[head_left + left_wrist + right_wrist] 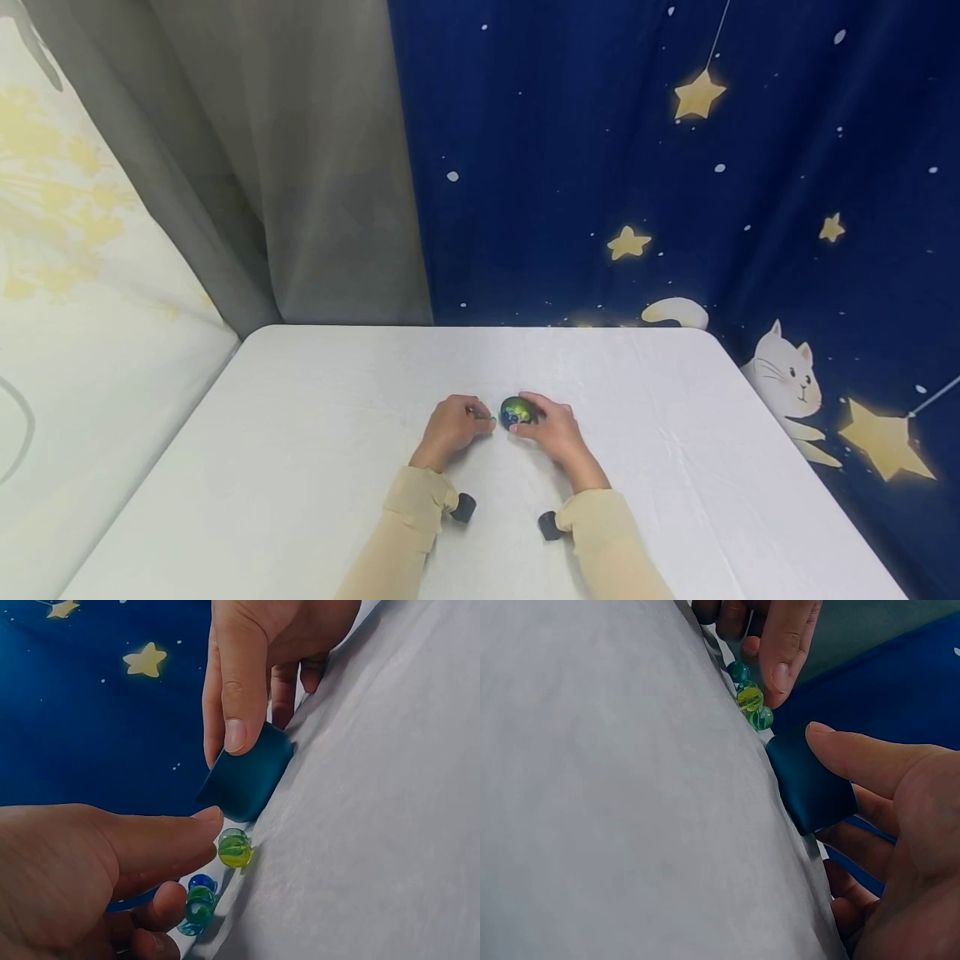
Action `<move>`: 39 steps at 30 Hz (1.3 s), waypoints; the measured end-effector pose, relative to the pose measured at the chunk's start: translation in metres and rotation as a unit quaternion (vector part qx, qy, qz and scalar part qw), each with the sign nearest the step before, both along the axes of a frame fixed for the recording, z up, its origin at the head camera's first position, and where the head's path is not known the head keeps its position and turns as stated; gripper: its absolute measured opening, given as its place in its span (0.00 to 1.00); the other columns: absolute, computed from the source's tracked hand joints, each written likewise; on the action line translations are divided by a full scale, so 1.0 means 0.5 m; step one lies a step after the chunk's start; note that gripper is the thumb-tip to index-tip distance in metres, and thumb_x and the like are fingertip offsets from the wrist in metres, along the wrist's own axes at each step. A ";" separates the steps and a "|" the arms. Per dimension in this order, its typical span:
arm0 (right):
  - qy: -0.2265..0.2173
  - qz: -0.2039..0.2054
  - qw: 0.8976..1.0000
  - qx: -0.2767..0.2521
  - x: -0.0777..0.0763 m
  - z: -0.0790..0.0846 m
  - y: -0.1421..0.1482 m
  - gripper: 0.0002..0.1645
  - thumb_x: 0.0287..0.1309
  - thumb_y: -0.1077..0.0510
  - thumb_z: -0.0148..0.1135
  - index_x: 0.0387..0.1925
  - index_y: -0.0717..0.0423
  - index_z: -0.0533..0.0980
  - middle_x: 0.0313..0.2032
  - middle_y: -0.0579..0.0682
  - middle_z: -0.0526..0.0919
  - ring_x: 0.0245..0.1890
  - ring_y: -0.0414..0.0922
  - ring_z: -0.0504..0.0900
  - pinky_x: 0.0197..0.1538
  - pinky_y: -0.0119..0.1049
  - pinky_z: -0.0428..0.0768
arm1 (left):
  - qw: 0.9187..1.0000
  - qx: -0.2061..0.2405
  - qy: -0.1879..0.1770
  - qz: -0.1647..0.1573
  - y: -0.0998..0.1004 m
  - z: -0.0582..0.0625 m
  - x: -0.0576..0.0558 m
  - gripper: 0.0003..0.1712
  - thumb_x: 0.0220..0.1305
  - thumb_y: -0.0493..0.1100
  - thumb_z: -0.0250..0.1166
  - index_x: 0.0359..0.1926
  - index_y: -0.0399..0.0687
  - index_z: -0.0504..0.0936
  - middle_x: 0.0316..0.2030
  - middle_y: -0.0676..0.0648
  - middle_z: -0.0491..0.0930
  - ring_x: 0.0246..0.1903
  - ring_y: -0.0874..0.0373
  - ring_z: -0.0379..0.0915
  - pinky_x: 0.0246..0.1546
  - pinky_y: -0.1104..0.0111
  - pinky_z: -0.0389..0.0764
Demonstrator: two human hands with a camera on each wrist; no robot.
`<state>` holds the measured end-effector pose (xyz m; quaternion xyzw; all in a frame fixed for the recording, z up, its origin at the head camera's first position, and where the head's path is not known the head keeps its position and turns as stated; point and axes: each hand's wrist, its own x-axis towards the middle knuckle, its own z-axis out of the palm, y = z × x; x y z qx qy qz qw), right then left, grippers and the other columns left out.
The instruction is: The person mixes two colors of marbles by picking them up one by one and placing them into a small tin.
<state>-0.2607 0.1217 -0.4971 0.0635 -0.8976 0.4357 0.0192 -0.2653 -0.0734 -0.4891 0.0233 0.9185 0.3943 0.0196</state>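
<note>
A small dark teal cup (pixel 259 776) stands on the white table, with several green, yellow and blue marbles showing inside it in the head view. My right hand (pixel 557 427) grips its side between thumb and fingers. To the left of the cup, my left hand (pixel 456 423) is lowered beside several loose glass marbles. A yellow-green marble (pixel 235 849) lies close to the left fingertips. Teal and blue marbles (pixel 199 906) sit nearer the bent lower fingers. The right wrist view shows the marbles (pixel 750 699) bunched between the left thumb and the cup.
The white table (pixel 315 400) extends around both hands, with its far edge at the curtains. A grey curtain (pixel 330 167) and a blue star-patterned curtain (pixel 555 167) hang behind it. Black wrist cameras (pixel 463 507) stick out inward from the beige sleeves (pixel 408 517).
</note>
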 end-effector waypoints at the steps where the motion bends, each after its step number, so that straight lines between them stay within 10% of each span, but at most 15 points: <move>1: 0.000 0.001 1.000 -0.001 0.000 0.000 0.000 0.36 0.46 0.54 0.77 0.59 0.50 0.76 0.58 0.55 0.78 0.60 0.58 0.73 0.62 0.57 0.65 | 1.000 -0.002 -0.001 0.002 0.000 -0.001 0.000 0.06 0.50 0.46 0.75 0.27 0.55 0.86 0.34 0.48 0.82 0.38 0.52 0.76 0.47 0.56 0.74; 7: 0.002 0.002 1.000 -0.001 0.000 0.002 -0.002 0.35 0.46 0.55 0.77 0.59 0.50 0.77 0.58 0.55 0.78 0.60 0.58 0.73 0.61 0.57 0.65 | 1.000 -0.004 -0.006 0.009 0.000 -0.002 0.000 0.07 0.47 0.46 0.76 0.26 0.55 0.84 0.56 0.44 0.78 0.60 0.43 0.69 0.58 0.51 0.68; 17: 0.005 -0.001 1.000 0.002 0.000 -0.002 -0.001 0.36 0.45 0.54 0.77 0.59 0.50 0.77 0.57 0.56 0.78 0.59 0.59 0.73 0.61 0.57 0.66 | 1.000 -0.020 -0.008 0.019 0.001 -0.001 0.005 0.08 0.46 0.44 0.77 0.24 0.54 0.84 0.35 0.50 0.82 0.41 0.51 0.76 0.46 0.54 0.74; 39: -0.015 -0.007 1.000 0.003 0.000 -0.002 -0.004 0.36 0.45 0.52 0.77 0.60 0.48 0.76 0.59 0.54 0.77 0.61 0.59 0.70 0.62 0.58 0.63 | 1.000 -0.020 -0.004 0.015 -0.001 0.000 0.009 0.06 0.48 0.43 0.76 0.24 0.54 0.85 0.30 0.53 0.81 0.39 0.53 0.76 0.47 0.55 0.74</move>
